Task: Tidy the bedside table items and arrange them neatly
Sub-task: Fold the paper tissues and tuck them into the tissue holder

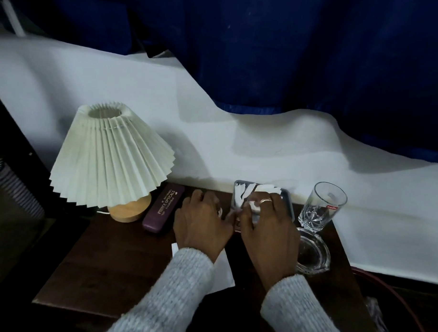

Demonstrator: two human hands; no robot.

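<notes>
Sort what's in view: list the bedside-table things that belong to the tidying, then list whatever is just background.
Part of the tidying:
- lamp
- purple spectacle case
- small tray with white paper scraps, both hands on it: left hand, right hand
- drinking glass
- glass ashtray
- white paper sheet

Just background:
- blue curtain
- white sheet
- red basin rim

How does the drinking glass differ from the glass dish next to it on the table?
The drinking glass is tall and upright, while the glass dish is low and wide. The drinking glass has a red label; the glass dish shows none. The drinking glass stands further back, and the dish lies nearer the right hand. Both are clear glass.
</notes>
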